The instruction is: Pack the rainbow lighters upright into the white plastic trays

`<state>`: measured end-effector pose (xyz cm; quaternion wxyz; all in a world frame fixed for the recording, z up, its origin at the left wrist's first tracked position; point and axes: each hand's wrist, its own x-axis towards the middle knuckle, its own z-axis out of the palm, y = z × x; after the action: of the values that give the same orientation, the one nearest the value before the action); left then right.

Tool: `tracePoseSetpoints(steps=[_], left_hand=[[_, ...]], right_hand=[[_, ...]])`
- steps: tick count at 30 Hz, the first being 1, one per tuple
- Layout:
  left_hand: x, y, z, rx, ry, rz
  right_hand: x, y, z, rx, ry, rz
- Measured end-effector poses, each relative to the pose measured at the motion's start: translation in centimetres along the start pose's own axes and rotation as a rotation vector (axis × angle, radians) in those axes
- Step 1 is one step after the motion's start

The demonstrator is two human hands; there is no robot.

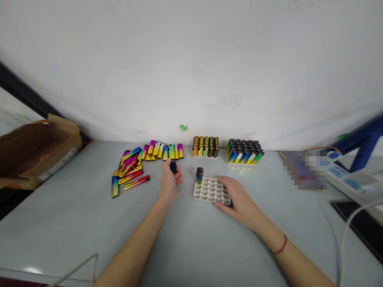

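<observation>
While the left hand (171,179) is closed around a dark blue tube (173,167), mostly hidden by fingers, the right hand (236,196) clasps a pale honeycomb tray (208,190), covering its right end; the tray sits mid-tabletop, two tubes (199,177) upright in its far left corner; pixelation obscures a panel (302,171) toward the tabletop's right edge; a cardboard box (60,141) is cut off at left, its label (58,163) unreadable.

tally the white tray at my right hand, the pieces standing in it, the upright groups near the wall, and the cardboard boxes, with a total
White tray at the right hand: 1
Pieces standing in it: 2
Upright groups: 2, the left group and the right group
Cardboard box: 1
Total: 6
</observation>
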<state>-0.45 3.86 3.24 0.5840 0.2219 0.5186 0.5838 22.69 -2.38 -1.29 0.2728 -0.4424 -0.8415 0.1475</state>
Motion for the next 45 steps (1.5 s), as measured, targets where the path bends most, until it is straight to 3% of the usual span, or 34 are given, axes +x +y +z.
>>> tracePoseSetpoints(steps=[11, 22, 28, 32, 35, 38, 41, 45], left_hand=[[-0.2, 0.4, 0.1, 0.014, 0.015, 0.037], [0.0, 0.1, 0.0, 0.077, -0.103, 0.12], [0.5, 1.4, -0.9, 0.179, -0.212, 0.379], [-0.1, 3.1, -1.7, 0.287, -0.248, 0.46], [-0.4, 4.4, -2.6, 0.475, -0.342, 0.478], [-0.5, 5.3, -3.6, 0.681, -0.531, 0.42], [-0.6, 5.3, -3.9, 0.786, -0.661, 0.37], [-0.8, 4.6, -3.3, 0.884, -0.748, 0.357]], right_hand=[[0.0, -0.1, -0.1, 0.017, 0.004, 0.007], [0.1, -0.2, -0.2, 0.017, -0.006, 0.006], [0.1, -0.2, -0.2, 0.025, -0.004, 0.006], [0.1, -0.2, -0.2, 0.03, -0.011, 0.012], [0.1, -0.2, -0.2, 0.032, -0.009, 0.012], [0.1, -0.2, -0.2, 0.031, -0.004, 0.007], [0.1, -0.3, -0.2, 0.035, -0.001, 0.016], [0.2, -0.3, -0.3, 0.03, -0.006, 0.013]])
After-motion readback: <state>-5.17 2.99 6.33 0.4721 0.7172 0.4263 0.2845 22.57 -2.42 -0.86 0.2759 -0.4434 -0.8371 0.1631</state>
